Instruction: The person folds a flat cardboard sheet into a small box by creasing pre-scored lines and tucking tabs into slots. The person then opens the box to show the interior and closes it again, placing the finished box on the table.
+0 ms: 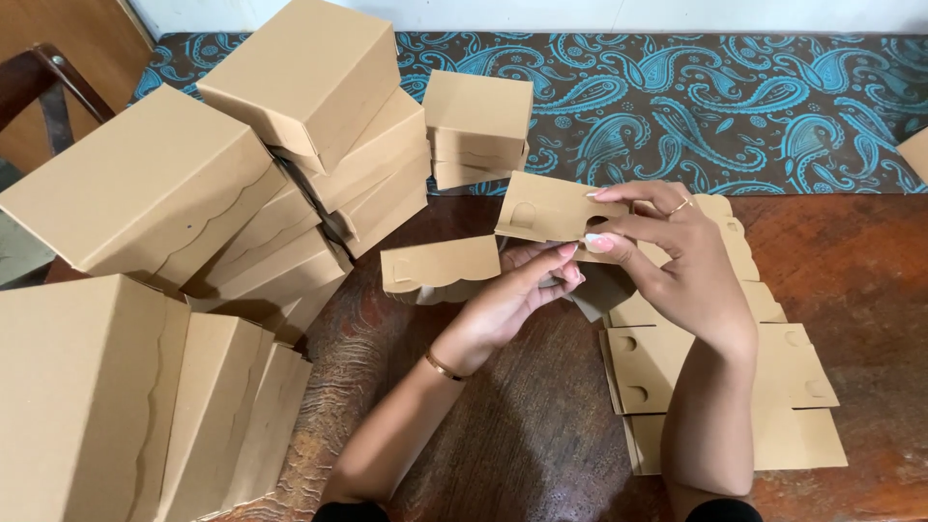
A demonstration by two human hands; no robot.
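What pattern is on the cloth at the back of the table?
The cloth has a blue paisley pattern on black, shown clearly in the head view.

Left hand [507, 300]: thin gold bangle [443, 366] at the wrist. Right hand [677, 266]: gold ring [681, 205] on one finger, pale polished nails. Both forearms bare; dark sleeve edges near the elbows.

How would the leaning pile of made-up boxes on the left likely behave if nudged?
The stacked boxes lie tilted and overlapping, so they would probably slide or topple. They look like thin empty cardboard, likely light for their size. The flat blank in both hands holds its shape, suggesting fair stiffness.
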